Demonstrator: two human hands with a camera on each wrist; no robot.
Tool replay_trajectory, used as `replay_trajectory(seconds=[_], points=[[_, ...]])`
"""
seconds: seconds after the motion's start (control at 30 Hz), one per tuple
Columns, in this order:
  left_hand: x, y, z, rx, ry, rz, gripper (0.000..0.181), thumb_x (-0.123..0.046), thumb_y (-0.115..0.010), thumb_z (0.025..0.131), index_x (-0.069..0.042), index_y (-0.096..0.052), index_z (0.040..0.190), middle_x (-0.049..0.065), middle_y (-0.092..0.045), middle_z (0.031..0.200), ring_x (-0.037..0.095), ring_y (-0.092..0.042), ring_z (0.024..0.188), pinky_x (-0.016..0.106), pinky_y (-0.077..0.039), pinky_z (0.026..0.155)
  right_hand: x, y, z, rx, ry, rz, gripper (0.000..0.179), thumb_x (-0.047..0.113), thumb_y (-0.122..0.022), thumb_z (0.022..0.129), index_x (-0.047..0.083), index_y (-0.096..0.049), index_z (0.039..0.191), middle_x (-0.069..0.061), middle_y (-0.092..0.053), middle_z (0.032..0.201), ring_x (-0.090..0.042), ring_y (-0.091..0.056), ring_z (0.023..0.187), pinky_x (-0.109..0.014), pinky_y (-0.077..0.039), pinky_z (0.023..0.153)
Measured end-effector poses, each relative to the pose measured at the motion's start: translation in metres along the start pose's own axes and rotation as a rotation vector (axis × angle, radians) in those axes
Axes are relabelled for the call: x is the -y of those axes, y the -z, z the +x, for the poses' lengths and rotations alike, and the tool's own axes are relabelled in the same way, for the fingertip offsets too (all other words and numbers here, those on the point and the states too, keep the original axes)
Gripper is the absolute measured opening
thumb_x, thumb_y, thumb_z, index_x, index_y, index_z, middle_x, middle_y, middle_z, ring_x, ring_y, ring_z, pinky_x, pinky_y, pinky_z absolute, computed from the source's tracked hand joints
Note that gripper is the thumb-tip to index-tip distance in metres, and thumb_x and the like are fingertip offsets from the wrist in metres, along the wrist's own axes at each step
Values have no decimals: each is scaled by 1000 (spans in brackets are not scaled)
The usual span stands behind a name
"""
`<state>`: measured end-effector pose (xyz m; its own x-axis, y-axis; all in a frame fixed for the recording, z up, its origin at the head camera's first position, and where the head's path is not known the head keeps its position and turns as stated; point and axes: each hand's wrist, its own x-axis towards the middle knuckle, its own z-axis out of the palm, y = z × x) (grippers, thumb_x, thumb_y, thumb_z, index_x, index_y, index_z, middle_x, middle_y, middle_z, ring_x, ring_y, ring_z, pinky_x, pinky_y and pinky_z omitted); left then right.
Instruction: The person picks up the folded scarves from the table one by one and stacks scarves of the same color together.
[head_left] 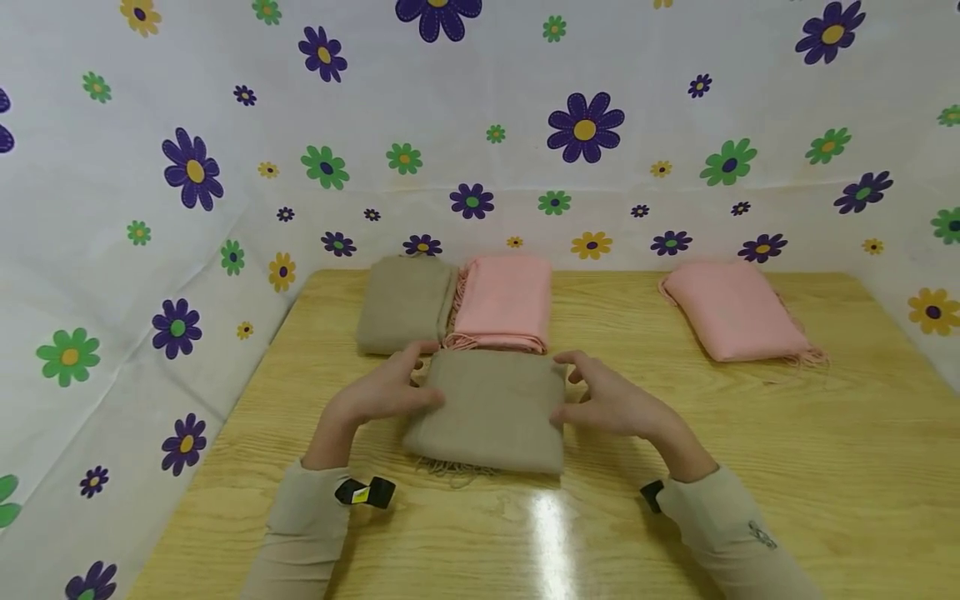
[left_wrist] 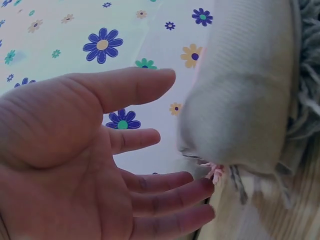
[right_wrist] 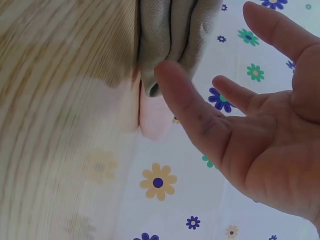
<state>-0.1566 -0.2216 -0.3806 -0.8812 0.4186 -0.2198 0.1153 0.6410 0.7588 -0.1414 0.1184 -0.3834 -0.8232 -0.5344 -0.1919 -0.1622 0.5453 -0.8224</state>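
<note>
A folded beige scarf [head_left: 495,412] lies on the wooden table between the two hands, its fringe poking out along the near edge. My left hand [head_left: 386,387] is at its left side, fingers spread and loosely bent; in the left wrist view a gap shows between thumb and scarf [left_wrist: 240,95]. On the opposite side, my right hand [head_left: 611,396] has its fingers apart beside the scarf's right edge. The right wrist view shows the folded layers [right_wrist: 170,40] close to the thumb tip, and whether they touch cannot be told. Neither hand grips anything.
Behind the scarf, a second folded beige scarf [head_left: 408,304] and a folded pink scarf [head_left: 504,300] lie side by side. Another pink scarf [head_left: 735,310], fringed, sits at the back right of the table [head_left: 847,450]. A flowered cloth [head_left: 510,75] hangs behind.
</note>
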Motion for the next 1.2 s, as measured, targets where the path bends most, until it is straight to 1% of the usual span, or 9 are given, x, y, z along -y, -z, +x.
replay_trajectory(seconds=[0.03,0.13,0.27,0.4,0.57,0.67,0.83,1.03,1.2], points=[[0,0,0,-8,2,-5,77,-17,-68,93,1,-24,152,27,-31,153,46,-31,139,56,-38,105,0,0,0,-3,1,7,78,26,-74,90,5,-30,151,-29,-39,137,-36,-58,109,-41,-53,82],[0,0,-1,-21,4,-25,73,-17,-65,95,2,-24,152,29,-32,152,46,-33,138,58,-38,105,-2,0,-1,-15,-3,12,78,27,-73,91,5,-29,152,-30,-34,141,-41,-55,115,-45,-52,86],[-2,1,-2,-49,10,-32,70,-16,-63,97,2,-24,152,34,-35,147,44,-41,133,57,-41,102,-3,2,-1,-43,-16,7,76,28,-70,93,7,-27,153,-30,-32,145,-44,-50,122,-50,-49,92],[-6,4,1,-79,9,-44,71,-17,-62,97,0,-21,154,35,-35,147,44,-44,131,57,-42,100,-3,8,-1,-75,-7,6,73,25,-66,96,8,-25,154,-30,-29,148,-47,-44,127,-55,-46,96],[-11,8,2,-112,8,-80,75,-18,-60,99,-7,-15,157,33,-27,152,46,-37,135,60,-39,103,-5,12,-1,-84,34,28,71,22,-62,98,8,-22,155,-32,-23,152,-52,-38,131,-61,-41,100],[-13,10,2,-131,2,-109,76,-17,-60,99,-8,-12,157,33,-21,154,48,-33,138,61,-38,104,-5,13,0,-90,42,41,71,22,-62,99,9,-22,156,-31,-22,153,-52,-37,132,-62,-41,101],[-13,12,2,-155,-13,-144,74,-15,-59,100,-8,-13,157,34,-19,154,50,-33,138,61,-38,104,-4,14,0,-111,36,41,71,21,-62,98,9,-22,156,-31,-21,153,-52,-37,133,-61,-41,101],[-12,13,3,-191,-21,-163,69,-18,-58,100,-13,-17,157,31,-20,155,46,-42,133,58,-44,100,-3,19,3,-126,40,39,71,22,-62,98,9,-21,156,-31,-21,153,-52,-38,133,-61,-41,101],[-14,11,6,-200,-36,-179,67,-19,-58,101,-13,-20,156,29,-21,156,44,-44,131,57,-45,99,-6,23,2,-131,22,91,72,24,-62,99,12,-20,157,-29,-21,155,-50,-38,134,-61,-42,100]])
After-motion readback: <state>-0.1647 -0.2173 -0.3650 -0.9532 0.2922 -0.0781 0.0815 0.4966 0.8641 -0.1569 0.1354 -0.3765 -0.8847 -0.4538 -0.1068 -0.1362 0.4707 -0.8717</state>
